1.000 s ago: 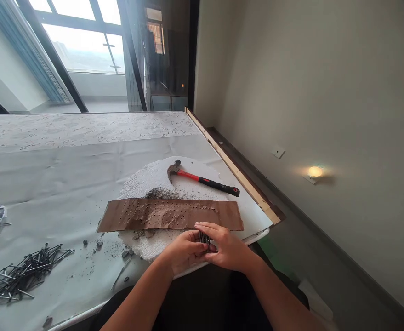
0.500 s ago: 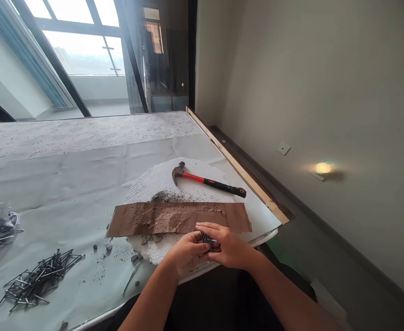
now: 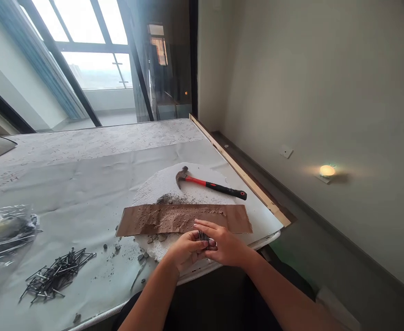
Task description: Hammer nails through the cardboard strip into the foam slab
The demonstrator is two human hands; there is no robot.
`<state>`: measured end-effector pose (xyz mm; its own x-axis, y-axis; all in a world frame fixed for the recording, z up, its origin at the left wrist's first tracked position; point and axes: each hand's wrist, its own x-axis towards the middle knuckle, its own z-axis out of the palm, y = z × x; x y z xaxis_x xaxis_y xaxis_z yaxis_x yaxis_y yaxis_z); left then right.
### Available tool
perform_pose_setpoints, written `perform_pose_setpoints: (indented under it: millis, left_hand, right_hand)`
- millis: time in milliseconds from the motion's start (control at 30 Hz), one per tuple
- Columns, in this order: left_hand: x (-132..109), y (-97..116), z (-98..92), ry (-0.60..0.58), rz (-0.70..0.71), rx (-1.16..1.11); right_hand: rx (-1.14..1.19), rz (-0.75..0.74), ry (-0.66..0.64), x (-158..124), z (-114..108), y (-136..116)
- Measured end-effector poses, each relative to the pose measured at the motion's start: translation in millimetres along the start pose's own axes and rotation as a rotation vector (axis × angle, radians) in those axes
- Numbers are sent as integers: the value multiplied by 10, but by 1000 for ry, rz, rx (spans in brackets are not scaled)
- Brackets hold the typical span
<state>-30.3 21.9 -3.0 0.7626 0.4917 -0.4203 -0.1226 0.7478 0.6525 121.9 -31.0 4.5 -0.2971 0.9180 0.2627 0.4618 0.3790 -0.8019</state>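
Grey sheeting (image 3: 94, 179) covers the near surface. At its front edge, nails (image 3: 203, 236) stand bunched between the hands: the left hand (image 3: 186, 248) pinches them; the right hand (image 3: 225, 243) curls narrowly against their other side, its grip unclear. They are probably light, stiff and sturdy, yet smooth enough to slip apart; best held around the shanks. Just beyond lies the strip (image 3: 133, 221), then the hammer (image 3: 205, 183) on foam (image 3: 153, 186); leftward, a loose pile (image 3: 57, 276) and a bag (image 3: 5, 230).
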Motion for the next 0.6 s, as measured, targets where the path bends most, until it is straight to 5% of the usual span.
perform_pose_setpoints:
  millis: [133, 267, 433, 600]
  left_hand:
    - [-233, -81, 33, 32, 35, -21]
    - [-732, -147, -125, 240, 112, -65]
    - [-1444, -119, -684, 646, 242, -13]
    - [-1647, -32, -1208, 899, 5, 369]
  right_hand:
    - [-6, -30, 14, -99, 38, -74]
    - [-5, -110, 45, -203, 78, -137]
    - [6, -153, 101, -315, 159, -119]
    - [23, -123, 100, -364, 246, -183]
